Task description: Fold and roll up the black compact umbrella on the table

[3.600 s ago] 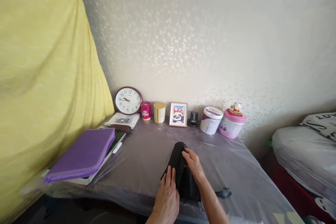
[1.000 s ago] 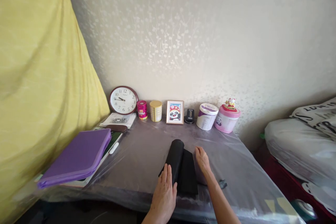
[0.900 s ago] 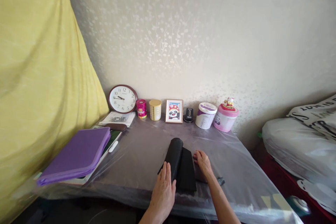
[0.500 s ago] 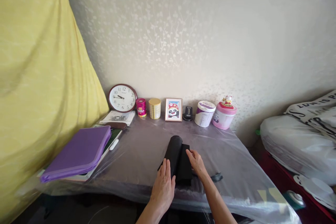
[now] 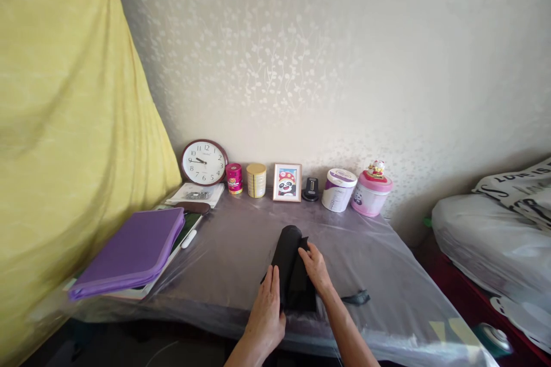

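Observation:
A black roll of sheet-like material (image 5: 286,246) lies on the table in front of me, pointing away, with a flat loose flap (image 5: 301,287) along its right side. My left hand (image 5: 266,301) rests along the roll's near left side, fingers straight and lying flat against it. With thumb and fingers my right hand (image 5: 315,265) pinches the flap's far right edge, which lifts slightly. A dark strap-like piece (image 5: 358,297) lies on the table, right of my right forearm; whether it joins the roll is hidden.
Plastic film covers the table (image 5: 232,252). Along the wall stand a clock (image 5: 205,161), tins, a picture frame (image 5: 287,182), a black stand (image 5: 310,189) and two tubs. A purple folder (image 5: 129,249) lies on the left, beside a yellow curtain (image 5: 86,126). Wrapped bedding (image 5: 491,235) sits at the right.
My right hand has shifted slightly left, drawing the flap's edge up and toward the roll. The left hand stays against the roll. The view has shifted a little.

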Available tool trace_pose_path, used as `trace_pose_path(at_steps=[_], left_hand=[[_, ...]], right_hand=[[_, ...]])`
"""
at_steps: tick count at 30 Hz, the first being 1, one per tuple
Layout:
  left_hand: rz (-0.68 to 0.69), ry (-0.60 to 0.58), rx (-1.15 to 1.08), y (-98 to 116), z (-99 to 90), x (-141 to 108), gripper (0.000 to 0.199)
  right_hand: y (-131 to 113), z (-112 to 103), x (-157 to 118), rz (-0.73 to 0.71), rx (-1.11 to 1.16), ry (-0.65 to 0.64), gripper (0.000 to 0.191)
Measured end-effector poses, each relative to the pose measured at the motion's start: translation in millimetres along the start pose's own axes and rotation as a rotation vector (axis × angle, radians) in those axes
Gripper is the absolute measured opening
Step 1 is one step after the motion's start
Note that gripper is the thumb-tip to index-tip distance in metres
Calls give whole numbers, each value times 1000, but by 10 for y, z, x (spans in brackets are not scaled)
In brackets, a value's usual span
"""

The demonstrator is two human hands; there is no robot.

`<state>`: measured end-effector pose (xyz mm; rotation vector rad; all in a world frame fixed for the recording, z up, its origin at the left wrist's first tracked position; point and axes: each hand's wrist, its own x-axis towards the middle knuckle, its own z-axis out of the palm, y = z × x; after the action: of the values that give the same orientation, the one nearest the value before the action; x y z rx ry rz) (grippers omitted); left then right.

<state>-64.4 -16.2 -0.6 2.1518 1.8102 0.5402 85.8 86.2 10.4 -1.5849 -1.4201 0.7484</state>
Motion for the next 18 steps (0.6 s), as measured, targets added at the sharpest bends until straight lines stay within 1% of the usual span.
trace_pose_path(at_steps=[3,10,15,18], left_hand=[[4,-4,-10,-6,-12,6,86],[-3,0,-62,-64,-6,26,96],[-13,-21,-32,-90,-9,48,90],[-18,-10,10,-81,-30,55,87]], right_hand=[[-60,59,-7,16,34,-35,57],[-213,162,9,4,69,-81,53],[-295,274,73,-9,29,-164,45],[-326,335,110,-23,-32,-217,41]])
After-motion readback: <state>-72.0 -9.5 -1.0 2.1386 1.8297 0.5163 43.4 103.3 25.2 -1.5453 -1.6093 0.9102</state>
